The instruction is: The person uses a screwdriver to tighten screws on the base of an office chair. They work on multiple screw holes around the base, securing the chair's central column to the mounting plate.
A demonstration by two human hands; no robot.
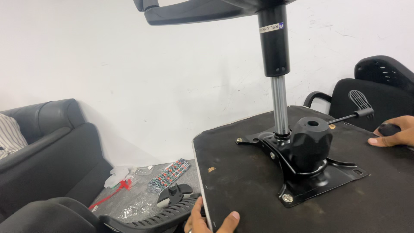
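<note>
An upturned office chair seat (241, 181) shows its flat black underside. A black metal tilt mechanism (302, 164) is bolted to it, with a big round knob (310, 138). A gas lift cylinder (278, 77) rises from the mechanism to the chair base (189, 11) overhead. My left hand (207, 220) grips the seat's near left edge, thumb on top. My right hand (394, 133) rests at the seat's far right edge, closed around a black handle next to the mechanism's lever (351, 116).
A dark leather sofa (43, 146) stands at the left with a striped cushion. On the floor lie plastic wrapping (129, 198), a red strap and a patterned strip (168, 174). A black mesh chair part (146, 218) sits below; another chair back (379, 90) stands far right.
</note>
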